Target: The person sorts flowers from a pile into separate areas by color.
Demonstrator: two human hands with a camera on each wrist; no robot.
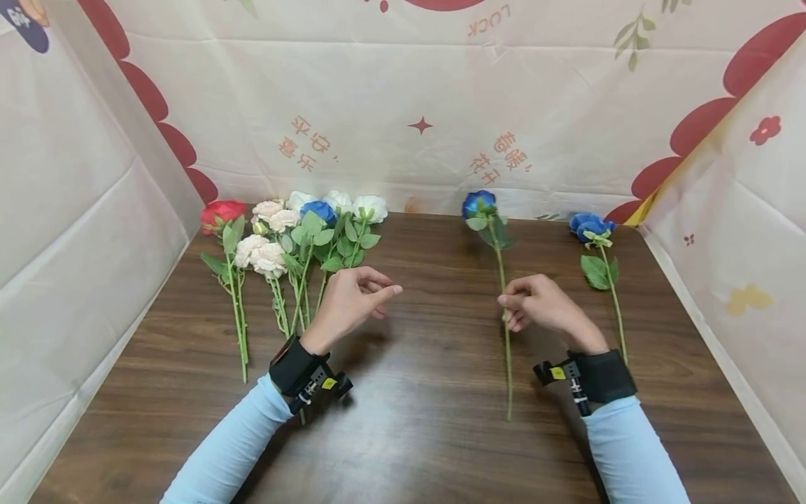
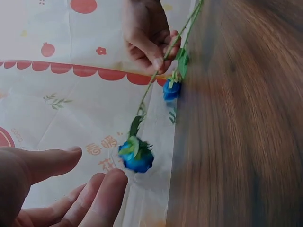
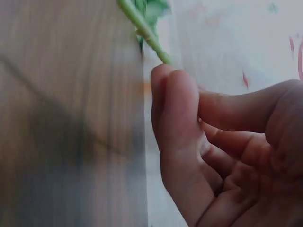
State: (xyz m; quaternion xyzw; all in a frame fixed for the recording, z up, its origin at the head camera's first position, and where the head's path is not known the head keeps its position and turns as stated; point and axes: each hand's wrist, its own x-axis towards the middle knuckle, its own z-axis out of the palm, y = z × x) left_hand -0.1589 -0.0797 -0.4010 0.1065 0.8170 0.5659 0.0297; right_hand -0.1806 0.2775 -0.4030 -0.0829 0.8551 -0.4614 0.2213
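My right hand (image 1: 535, 302) pinches the green stem of a blue rose (image 1: 480, 204) between thumb and fingertips. The bloom points toward the back, and the stem's lower end hangs toward me. In the right wrist view the stem (image 3: 147, 35) runs up from the fingertips. My left hand (image 1: 354, 301) holds nothing; its thumb and fingers stand apart in the left wrist view. Beside it lie several flowers: white roses (image 1: 370, 208), another blue rose (image 1: 320, 211) and pale pink flowers (image 1: 267, 257). Part of their stems is hidden behind the left hand and wrist.
A red rose (image 1: 223, 213) lies at the far left of the wooden table (image 1: 428, 448). At the right, past my right hand, lies a further blue rose (image 1: 592, 225). Printed cloth walls (image 1: 403, 91) rise along the back and both sides.
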